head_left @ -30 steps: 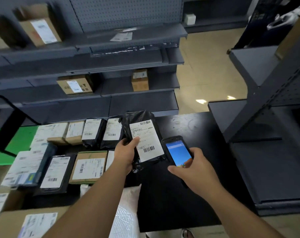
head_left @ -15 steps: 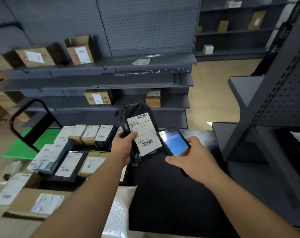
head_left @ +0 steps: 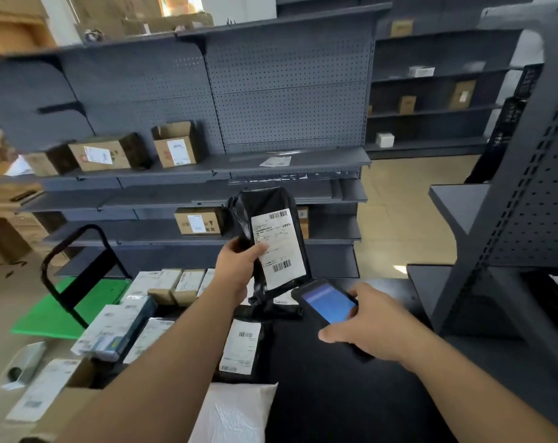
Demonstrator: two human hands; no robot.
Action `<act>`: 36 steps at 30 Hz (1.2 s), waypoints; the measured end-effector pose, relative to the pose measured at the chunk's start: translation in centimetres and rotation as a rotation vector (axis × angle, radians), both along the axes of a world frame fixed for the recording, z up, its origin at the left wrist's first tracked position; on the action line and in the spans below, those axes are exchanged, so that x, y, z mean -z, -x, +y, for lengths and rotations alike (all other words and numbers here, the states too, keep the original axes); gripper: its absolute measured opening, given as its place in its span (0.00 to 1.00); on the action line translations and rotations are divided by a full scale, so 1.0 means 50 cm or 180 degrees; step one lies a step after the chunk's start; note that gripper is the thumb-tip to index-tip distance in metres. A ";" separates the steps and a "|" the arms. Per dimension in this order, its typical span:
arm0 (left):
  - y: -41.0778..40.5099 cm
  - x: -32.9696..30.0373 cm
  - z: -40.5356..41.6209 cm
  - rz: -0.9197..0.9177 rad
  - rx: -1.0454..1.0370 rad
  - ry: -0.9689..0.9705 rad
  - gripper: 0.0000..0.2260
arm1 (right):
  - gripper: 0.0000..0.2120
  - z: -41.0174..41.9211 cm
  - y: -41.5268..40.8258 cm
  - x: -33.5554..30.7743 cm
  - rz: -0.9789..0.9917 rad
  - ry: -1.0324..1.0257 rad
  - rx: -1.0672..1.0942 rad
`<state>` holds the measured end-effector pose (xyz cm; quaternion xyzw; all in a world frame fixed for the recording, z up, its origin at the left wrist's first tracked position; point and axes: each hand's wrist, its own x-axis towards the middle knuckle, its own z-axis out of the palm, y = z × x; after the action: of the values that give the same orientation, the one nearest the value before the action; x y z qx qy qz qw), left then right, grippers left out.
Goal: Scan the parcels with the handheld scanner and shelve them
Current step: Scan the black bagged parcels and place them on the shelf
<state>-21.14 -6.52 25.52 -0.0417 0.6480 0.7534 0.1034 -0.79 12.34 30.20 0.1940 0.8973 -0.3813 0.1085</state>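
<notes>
My left hand [head_left: 236,270] grips a black plastic parcel [head_left: 271,228] by its left edge and holds it upright in front of me, its white barcode label facing me. My right hand [head_left: 367,327] holds the handheld scanner [head_left: 327,303], whose blue screen is lit, just below and to the right of the parcel. Several labelled parcels [head_left: 162,302], boxes and black bags, lie on the black table [head_left: 335,394] to the left. Grey metal shelves [head_left: 287,161] stand ahead with a few cardboard boxes [head_left: 175,145] on them.
A green platform trolley [head_left: 76,302] with a black handle stands left of the table. A white bag [head_left: 236,414] lies at the table's near edge. Another grey shelf unit [head_left: 511,219] rises close on the right. More shelving with boxes lines the back wall.
The view has tilted upward toward the shelves. My left hand has raised the black parcel higher. The scanner now sits lower, below the parcel's bottom corner.
</notes>
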 end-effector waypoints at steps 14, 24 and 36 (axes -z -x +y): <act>0.005 -0.020 -0.048 0.0076 0.0046 -0.0037 0.20 | 0.36 -0.063 -0.005 -0.019 0.0081 0.0009 0.0147; 0.004 -0.012 -0.047 0.0049 0.0140 -0.0069 0.17 | 0.37 -0.076 -0.014 -0.026 0.0023 -0.0096 0.0328; -0.016 0.022 0.026 -0.0042 0.0658 -0.0054 0.14 | 0.30 -0.063 -0.057 -0.021 0.0469 0.0031 0.1255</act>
<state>-20.34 -5.23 24.41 0.0214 0.6418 0.7439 0.1853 2.06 9.21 31.25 0.3369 0.8457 -0.4126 -0.0331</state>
